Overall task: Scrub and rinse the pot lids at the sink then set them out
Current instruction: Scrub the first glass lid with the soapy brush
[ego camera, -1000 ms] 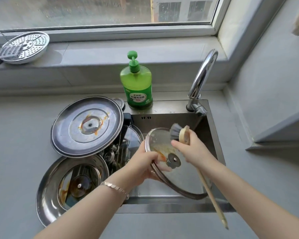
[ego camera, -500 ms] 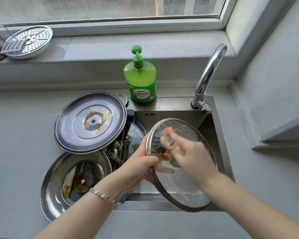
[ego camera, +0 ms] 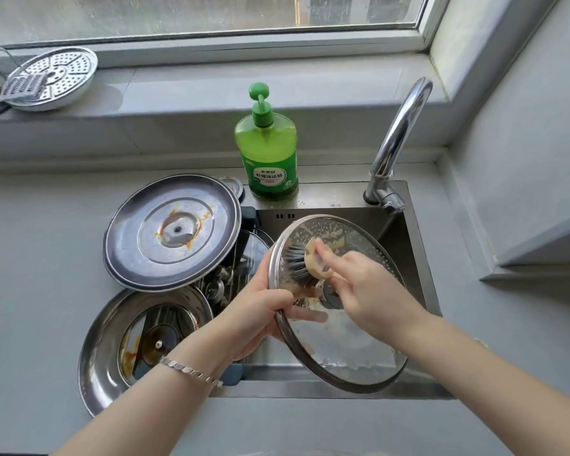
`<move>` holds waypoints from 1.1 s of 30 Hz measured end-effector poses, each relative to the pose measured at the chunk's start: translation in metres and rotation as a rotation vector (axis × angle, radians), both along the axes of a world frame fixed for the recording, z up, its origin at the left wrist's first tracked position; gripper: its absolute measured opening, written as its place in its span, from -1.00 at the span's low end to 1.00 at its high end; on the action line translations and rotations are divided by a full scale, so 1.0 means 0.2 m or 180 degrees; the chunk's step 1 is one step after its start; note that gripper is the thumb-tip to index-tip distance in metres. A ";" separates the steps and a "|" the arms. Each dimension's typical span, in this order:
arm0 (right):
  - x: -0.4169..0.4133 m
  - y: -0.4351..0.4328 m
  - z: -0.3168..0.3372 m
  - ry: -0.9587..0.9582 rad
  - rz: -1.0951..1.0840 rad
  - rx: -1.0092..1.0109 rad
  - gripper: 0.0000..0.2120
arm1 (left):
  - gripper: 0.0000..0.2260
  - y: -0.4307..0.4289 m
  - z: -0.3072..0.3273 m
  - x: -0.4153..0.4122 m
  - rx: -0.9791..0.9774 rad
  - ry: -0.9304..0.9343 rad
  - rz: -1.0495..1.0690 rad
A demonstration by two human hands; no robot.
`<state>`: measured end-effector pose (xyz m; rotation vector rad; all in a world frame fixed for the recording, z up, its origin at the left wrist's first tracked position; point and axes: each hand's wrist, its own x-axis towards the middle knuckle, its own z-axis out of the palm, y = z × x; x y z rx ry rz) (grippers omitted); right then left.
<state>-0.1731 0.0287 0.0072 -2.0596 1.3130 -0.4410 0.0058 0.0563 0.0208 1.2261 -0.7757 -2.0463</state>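
Observation:
A glass pot lid (ego camera: 349, 347) with a metal rim is held tilted over the sink (ego camera: 418, 251), its inner side facing me and smeared with suds. My left hand (ego camera: 260, 311) grips its left rim, thumb on the inside. My right hand (ego camera: 372, 291) holds a wooden dish brush (ego camera: 305, 263), whose dark bristles press on the upper left of the glass. A stained steel lid (ego camera: 171, 230) and a steel-rimmed glass lid (ego camera: 112, 347) lie stacked left of the sink. Another glass lid (ego camera: 255, 245) shows partly behind them.
A green dish soap bottle (ego camera: 268, 153) stands on the sink's back ledge, left of the chrome faucet (ego camera: 397, 139). On the window sill at far left sit a perforated steamer plate (ego camera: 58, 77) and a small grater (ego camera: 23, 87). Grey countertop surrounds the sink.
The lid has tilted so more of its inner side faces me. The brush moved from the lid's top edge onto the glass, and suds have spread on it.

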 end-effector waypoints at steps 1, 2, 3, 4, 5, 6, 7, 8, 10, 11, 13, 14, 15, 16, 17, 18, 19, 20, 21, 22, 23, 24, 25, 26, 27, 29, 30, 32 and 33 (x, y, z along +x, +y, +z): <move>0.01 0.00 -0.01 -0.0146 -0.0084 -0.0081 -0.46 | -0.33 0.00 0.01 0.00 0.0012 -0.0049 -0.0048; 0.02 0.02 -0.02 -0.0323 -0.0179 -0.0151 -0.48 | -0.31 0.00 0.01 0.00 0.0022 -0.0095 -0.0098; 0.02 0.02 -0.03 -0.0447 -0.0320 -0.0204 -0.52 | -0.29 0.00 0.01 0.01 0.0016 -0.0133 -0.0148; 0.01 0.01 -0.04 -0.0479 -0.0546 -0.0209 -0.57 | -0.28 0.00 0.01 0.01 -0.0002 -0.0162 -0.0189; -0.01 -0.03 -0.05 -0.0418 -0.0848 -0.0177 -0.62 | -0.28 0.00 0.01 0.02 -0.0024 -0.0168 -0.0212; -0.03 -0.06 -0.05 -0.0278 -0.1135 -0.0112 -0.64 | -0.29 0.00 0.02 0.02 -0.0034 -0.0156 -0.0210; -0.05 -0.08 -0.06 -0.0134 -0.1297 -0.0059 -0.65 | -0.31 0.00 0.02 0.01 -0.0044 -0.0146 -0.0184; -0.06 -0.06 -0.06 -0.0079 -0.1270 -0.0003 -0.64 | -0.31 0.00 0.02 0.01 -0.0069 -0.0160 -0.0133; 0.00 0.04 -0.06 -0.0440 -0.0780 0.0221 -0.61 | -0.29 0.00 0.01 0.00 -0.0143 -0.0191 -0.0026; 0.04 0.11 -0.04 -0.0646 -0.0419 0.0256 -0.58 | -0.27 0.00 0.00 0.00 -0.0145 -0.0195 0.0030; 0.06 0.15 -0.01 -0.0672 -0.0048 0.0196 -0.52 | -0.27 0.01 -0.01 0.02 -0.0101 -0.0229 0.0098; 0.03 0.10 -0.01 -0.0626 -0.0154 0.0213 -0.52 | -0.26 0.02 -0.01 0.03 -0.0094 -0.0255 0.0049; 0.00 0.02 -0.01 -0.0612 -0.0481 0.0307 -0.54 | -0.26 0.02 0.00 0.03 -0.0098 -0.0284 -0.0030; -0.03 -0.04 -0.02 -0.0552 -0.0835 0.0344 -0.57 | -0.26 0.03 0.01 0.02 -0.0096 -0.0303 -0.0079; -0.04 -0.06 -0.03 -0.0503 -0.1102 0.0298 -0.60 | -0.27 0.04 0.02 0.01 -0.0089 -0.0288 -0.0089; -0.03 -0.05 -0.03 -0.0510 -0.1109 0.0211 -0.62 | -0.28 0.04 0.03 0.00 -0.0072 -0.0253 -0.0078; 0.02 -0.01 -0.02 -0.0574 -0.0833 0.0065 -0.62 | -0.28 0.04 0.03 0.00 -0.0056 -0.0213 -0.0071; 0.06 0.05 -0.01 -0.0673 -0.0467 -0.0076 -0.60 | -0.28 0.04 0.03 0.01 -0.0049 -0.0166 -0.0072; 0.08 0.09 -0.01 -0.0773 -0.0193 -0.0121 -0.58 | -0.28 0.04 0.02 0.02 -0.0042 -0.0095 -0.0068; 0.08 0.09 -0.01 -0.0730 -0.0090 -0.0149 -0.56 | -0.27 0.05 0.02 0.03 -0.0030 -0.0030 -0.0060; 0.04 0.04 -0.01 -0.0625 -0.0247 -0.0132 -0.56 | -0.26 0.05 0.02 0.05 -0.0027 -0.0022 -0.0065; 0.00 -0.04 -0.01 -0.0555 -0.0625 -0.0010 -0.59 | -0.24 0.05 0.02 0.05 -0.0050 -0.0079 -0.0085; -0.03 -0.08 -0.01 -0.0518 -0.0918 0.0110 -0.60 | -0.23 0.05 0.02 0.06 -0.0087 -0.0164 -0.0101; -0.04 -0.09 -0.01 -0.0529 -0.0990 0.0156 -0.61 | -0.22 0.04 0.02 0.05 -0.0124 -0.0233 -0.0095; -0.01 -0.05 0.00 -0.0597 -0.0770 0.0124 -0.60 | -0.23 0.04 0.02 0.05 -0.0163 -0.0268 -0.0079; 0.08 0.11 0.01 -0.0761 0.0001 -0.0179 -0.56 | -0.27 0.02 0.02 0.05 -0.0227 -0.0284 -0.0010; 0.07 0.16 0.00 -0.0761 0.0232 -0.0225 -0.54 | -0.27 0.02 0.02 0.06 -0.0226 -0.0275 0.0028; -0.01 0.08 -0.02 -0.0448 0.0049 -0.0211 -0.56 | -0.20 0.03 0.03 0.09 -0.0185 -0.0244 0.0062; -0.08 0.01 -0.03 -0.0366 -0.0357 -0.0105 -0.58 | -0.17 0.04 0.04 0.09 -0.0185 -0.0248 0.0065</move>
